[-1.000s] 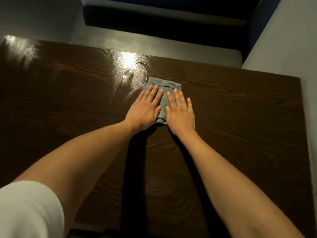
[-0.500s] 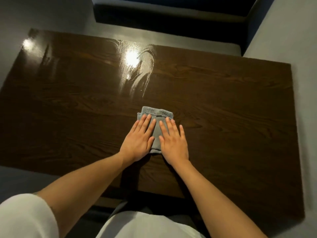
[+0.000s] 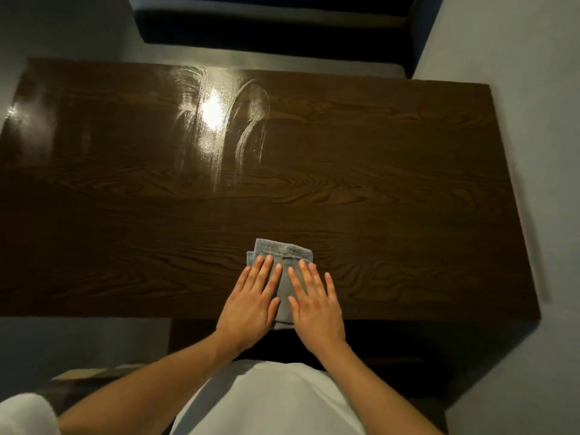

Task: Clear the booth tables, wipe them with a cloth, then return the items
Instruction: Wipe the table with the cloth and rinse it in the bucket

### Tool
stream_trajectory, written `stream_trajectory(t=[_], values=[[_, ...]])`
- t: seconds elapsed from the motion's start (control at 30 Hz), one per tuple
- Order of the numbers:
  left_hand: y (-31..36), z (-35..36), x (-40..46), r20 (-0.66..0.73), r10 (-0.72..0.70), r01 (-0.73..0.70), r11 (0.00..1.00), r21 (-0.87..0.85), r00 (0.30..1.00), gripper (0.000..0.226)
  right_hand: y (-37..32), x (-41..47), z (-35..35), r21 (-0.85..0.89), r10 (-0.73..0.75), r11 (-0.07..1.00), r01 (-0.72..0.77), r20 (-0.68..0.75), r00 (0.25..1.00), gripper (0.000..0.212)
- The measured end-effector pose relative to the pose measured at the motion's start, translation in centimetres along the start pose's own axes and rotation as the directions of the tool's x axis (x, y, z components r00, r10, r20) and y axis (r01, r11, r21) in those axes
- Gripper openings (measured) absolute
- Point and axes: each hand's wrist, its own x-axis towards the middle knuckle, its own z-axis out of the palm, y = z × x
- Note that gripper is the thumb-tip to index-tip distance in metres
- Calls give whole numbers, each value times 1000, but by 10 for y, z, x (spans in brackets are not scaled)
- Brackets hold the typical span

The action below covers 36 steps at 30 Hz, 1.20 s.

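A folded grey cloth (image 3: 284, 255) lies flat on the dark wooden booth table (image 3: 392, 189), close to its near edge. My left hand (image 3: 252, 304) presses on the cloth's left half with straight fingers. My right hand (image 3: 315, 304) lies flat beside it on the right half. Most of the cloth is hidden beneath the two hands. Wet wipe streaks (image 3: 248, 127) shine on the far middle of the tabletop around a lamp's reflection.
A grey wall (image 3: 518, 58) runs along the table's right side. A dark booth seat (image 3: 270, 29) stands beyond the far edge. A flat pale object (image 3: 81, 373) lies low at the left, under the table's near edge.
Both hands have drawn the cloth straight back from the far middle of the table to its near edge, leaving wet streaks behind.
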Motion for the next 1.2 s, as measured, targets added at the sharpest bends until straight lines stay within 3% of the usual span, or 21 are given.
stream_trajectory(t=[0.63, 1.2], values=[[74, -7, 65, 17, 106, -106, 994, -23, 994, 63, 91, -7, -18, -27, 108, 994, -108, 7, 994, 60], [79, -43, 209, -32, -74, 72, 996, -54, 997, 64, 177, 137, -76, -36, -46, 998, 46, 8, 999, 60]])
